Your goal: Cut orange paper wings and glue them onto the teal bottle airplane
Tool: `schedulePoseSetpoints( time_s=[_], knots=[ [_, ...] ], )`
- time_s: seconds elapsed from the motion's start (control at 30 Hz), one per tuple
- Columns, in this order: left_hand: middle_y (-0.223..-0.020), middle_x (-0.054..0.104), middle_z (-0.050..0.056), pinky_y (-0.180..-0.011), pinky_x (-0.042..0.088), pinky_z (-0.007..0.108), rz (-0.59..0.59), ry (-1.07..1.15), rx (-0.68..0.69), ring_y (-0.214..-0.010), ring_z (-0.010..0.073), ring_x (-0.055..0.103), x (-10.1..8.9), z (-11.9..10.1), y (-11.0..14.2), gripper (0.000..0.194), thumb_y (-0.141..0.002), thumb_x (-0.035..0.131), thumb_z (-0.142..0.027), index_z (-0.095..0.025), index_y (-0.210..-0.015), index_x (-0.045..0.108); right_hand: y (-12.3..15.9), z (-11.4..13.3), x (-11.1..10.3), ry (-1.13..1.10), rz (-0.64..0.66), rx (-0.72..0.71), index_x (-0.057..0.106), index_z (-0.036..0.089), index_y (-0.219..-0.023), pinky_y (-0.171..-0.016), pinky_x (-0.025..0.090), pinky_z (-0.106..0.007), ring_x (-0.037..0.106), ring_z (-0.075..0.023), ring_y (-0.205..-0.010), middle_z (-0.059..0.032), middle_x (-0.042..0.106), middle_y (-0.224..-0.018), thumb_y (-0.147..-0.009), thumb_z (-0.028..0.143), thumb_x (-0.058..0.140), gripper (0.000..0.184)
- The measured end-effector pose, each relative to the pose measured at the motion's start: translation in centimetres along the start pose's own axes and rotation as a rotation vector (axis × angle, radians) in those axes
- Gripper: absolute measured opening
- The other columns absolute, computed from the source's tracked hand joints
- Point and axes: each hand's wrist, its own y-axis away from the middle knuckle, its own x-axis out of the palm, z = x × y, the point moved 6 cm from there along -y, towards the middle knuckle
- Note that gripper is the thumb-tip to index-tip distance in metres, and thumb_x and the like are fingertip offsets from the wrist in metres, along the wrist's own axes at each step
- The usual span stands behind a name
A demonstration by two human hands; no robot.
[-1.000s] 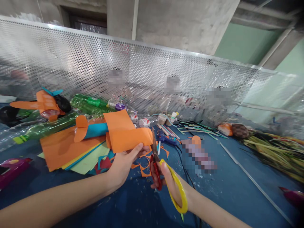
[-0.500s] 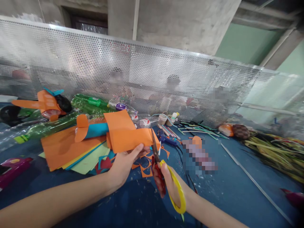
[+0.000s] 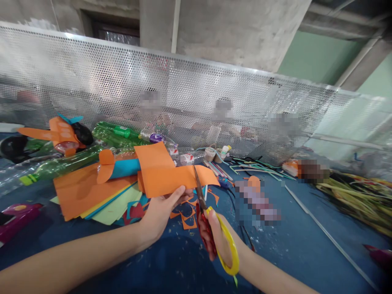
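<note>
My left hand pinches the lower edge of an orange paper sheet between thumb and fingers. The sheet is held up off the table, with a wide upright part and a strip reaching right. In my right hand are scissors with one yellow and one red handle, their blades pointing up across the strip. Part of the strip extends right beyond the blades. Behind the sheet lies a bottle wrapped in blue paper with an orange paper tab. Orange paper scraps lie below the hands.
Stacked coloured paper lies at left, near green plastic bottles and an orange-paper-covered bottle. A perforated metal panel stands behind. Straws, a blurred patch and dry plant stalks are at right; a purple tool is far left.
The strip's right end now stretches further out beyond the blades, where before it was curled and shorter in view. The scissors' handles have spread slightly. My left hand has hardly moved.
</note>
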Motion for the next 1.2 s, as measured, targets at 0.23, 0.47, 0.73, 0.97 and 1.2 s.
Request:
schedulePoseSetpoints(
  time_s=[0.23,0.47,0.73,0.97,1.2],
  knots=[
    [-0.085,0.073,0.004,-0.089,0.05,0.033,0.014,-0.009,0.017,-0.087,0.0192,0.067,-0.3,0.3,-0.3,0.019,-0.074,0.069,-0.029,-0.015,-0.087,0.067,0.4,1.0,-0.1,0.057,0.012,0.022,0.036,0.022,-0.06,-0.027,0.033,-0.019,0.035,-0.0068,-0.03,0.0079,0.033,-0.043,-0.078,0.072,0.027,0.054],
    [-0.088,0.073,0.007,-0.089,0.05,0.035,0.022,-0.013,0.03,-0.088,0.0209,0.067,-0.4,0.4,-0.5,0.023,-0.075,0.068,-0.03,-0.014,-0.091,0.066,0.0,0.6,0.0,0.037,-0.02,0.067,0.037,0.022,-0.065,-0.027,0.031,-0.019,0.034,-0.0067,-0.029,0.0089,0.033,-0.042,-0.075,0.076,0.025,0.056],
    [-0.089,0.073,0.008,-0.09,0.049,0.036,0.014,-0.033,0.018,-0.089,0.0218,0.067,-0.5,0.6,-0.8,0.024,-0.072,0.07,-0.031,-0.013,-0.087,0.067,-0.5,-0.2,0.1,0.04,0.02,0.04,0.039,0.022,-0.063,-0.036,0.039,-0.022,0.042,-0.0093,-0.032,0.0063,0.04,-0.042,-0.08,0.072,0.022,0.056],
    [-0.082,0.073,0.008,-0.088,0.05,0.036,-0.002,-0.04,-0.022,-0.083,0.0215,0.068,-0.5,0.8,-0.7,0.027,-0.066,0.075,-0.033,-0.012,-0.082,0.068,-0.6,-0.2,-0.6,0.089,0.051,-0.106,0.045,0.02,-0.064,-0.042,0.039,-0.023,0.052,-0.0125,-0.043,0.0004,0.051,-0.05,-0.083,0.071,0.015,0.062],
    [-0.085,0.073,0.008,-0.089,0.05,0.036,0.056,-0.046,-0.037,-0.083,0.0207,0.067,-0.5,1.3,-0.6,0.023,-0.071,0.072,-0.031,-0.012,-0.083,0.069,-0.6,0.2,-1.1,0.116,0.022,-0.159,0.047,0.019,-0.067,-0.048,0.042,-0.022,0.052,-0.0117,-0.048,0.0006,0.052,-0.056,-0.087,0.066,0.016,0.06]
  ],
)
